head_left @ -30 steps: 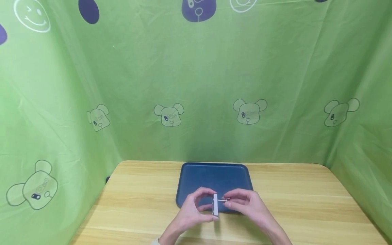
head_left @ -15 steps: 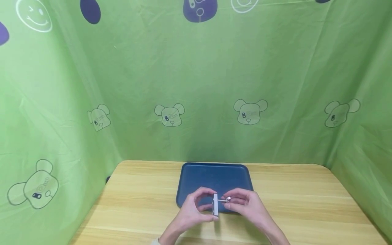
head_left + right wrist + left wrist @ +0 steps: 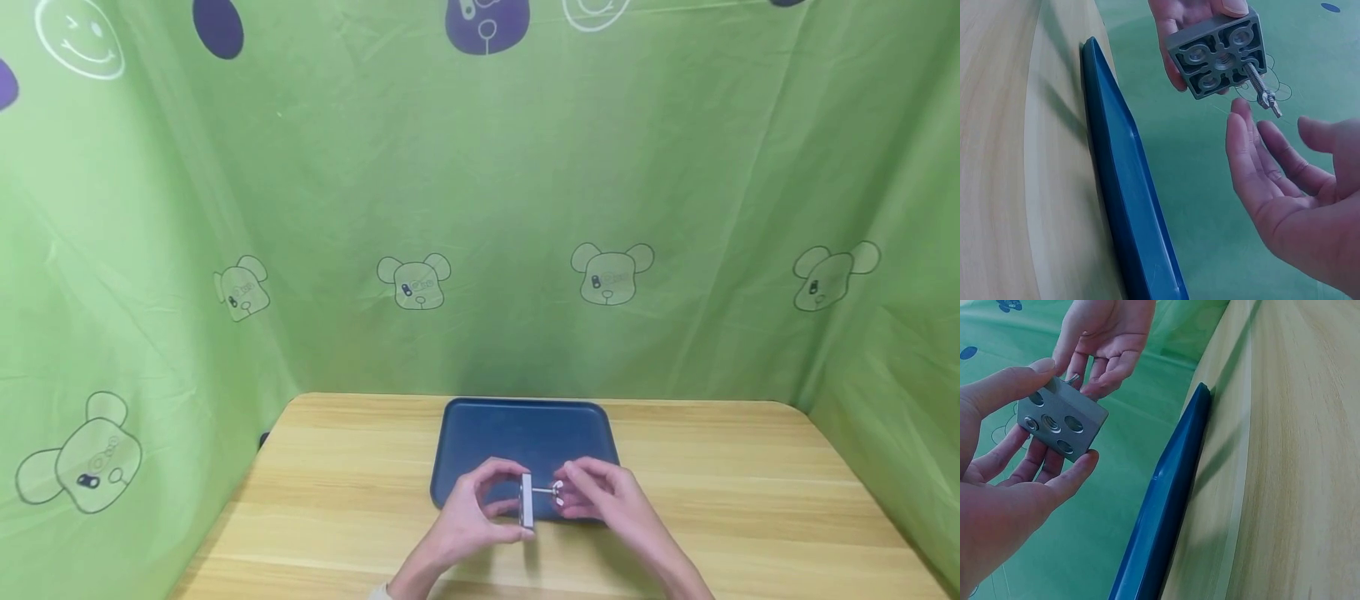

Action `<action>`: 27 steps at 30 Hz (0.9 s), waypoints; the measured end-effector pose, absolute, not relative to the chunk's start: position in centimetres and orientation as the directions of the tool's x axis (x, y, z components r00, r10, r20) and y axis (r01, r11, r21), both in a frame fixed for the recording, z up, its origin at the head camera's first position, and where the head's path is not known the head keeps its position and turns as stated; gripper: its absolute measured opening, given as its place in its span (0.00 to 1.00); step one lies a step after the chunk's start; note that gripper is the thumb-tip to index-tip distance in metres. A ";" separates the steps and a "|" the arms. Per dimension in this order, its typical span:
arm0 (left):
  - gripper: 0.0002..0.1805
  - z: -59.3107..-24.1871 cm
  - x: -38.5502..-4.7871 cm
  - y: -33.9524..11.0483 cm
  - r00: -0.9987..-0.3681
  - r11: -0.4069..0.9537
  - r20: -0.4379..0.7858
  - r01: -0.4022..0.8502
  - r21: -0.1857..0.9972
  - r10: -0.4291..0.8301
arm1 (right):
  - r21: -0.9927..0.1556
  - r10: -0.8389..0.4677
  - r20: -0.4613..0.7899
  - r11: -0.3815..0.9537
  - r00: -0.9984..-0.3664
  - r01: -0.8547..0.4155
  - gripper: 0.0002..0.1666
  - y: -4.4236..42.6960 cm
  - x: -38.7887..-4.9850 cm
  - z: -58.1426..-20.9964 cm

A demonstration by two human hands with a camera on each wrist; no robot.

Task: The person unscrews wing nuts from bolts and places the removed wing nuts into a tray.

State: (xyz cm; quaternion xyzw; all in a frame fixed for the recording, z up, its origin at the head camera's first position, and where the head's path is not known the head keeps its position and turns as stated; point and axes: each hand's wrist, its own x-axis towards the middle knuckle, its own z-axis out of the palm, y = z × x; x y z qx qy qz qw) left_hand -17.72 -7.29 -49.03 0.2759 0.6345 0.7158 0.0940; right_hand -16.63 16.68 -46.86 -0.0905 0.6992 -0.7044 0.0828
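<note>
My left hand (image 3: 472,508) grips a square grey metal block (image 3: 1088,414) by its opposite edges, thumb on one side and fingertips on the other. Several round holes pierce the block, and a bolt head (image 3: 1032,424) sits in one corner hole. From the block's ribbed far face a threaded bolt (image 3: 1256,77) sticks out, carrying a wing nut (image 3: 1266,98) close to its tip. Beside that tip is my right hand (image 3: 1307,203), fingers loosely spread and apart from the wing nut in the right wrist view.
A dark blue tray (image 3: 525,433) with a raised rim lies on the light wooden table (image 3: 337,500), beneath and beyond the hands. Green patterned cloth (image 3: 510,333) hangs behind the table and on both sides.
My right hand's thumb and fingers have come off the wing nut and spread apart, so more of the nut shows. My left hand and the block stay in place.
</note>
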 end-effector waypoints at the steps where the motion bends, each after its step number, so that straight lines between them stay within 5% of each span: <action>1: 0.37 -49.0 -17.7 -7.3 -0.831 -0.175 0.274 0.215 0.961 0.485 | -1.000 -0.246 0.003 -0.007 -0.969 -0.001 0.26 16.7 -16.6 -46.9; 27: 0.37 -49.1 -17.5 -7.1 -0.827 -0.174 0.263 0.202 0.964 0.497 | -0.999 -0.338 0.003 -0.050 -0.941 0.015 0.15 16.9 -16.4 -46.9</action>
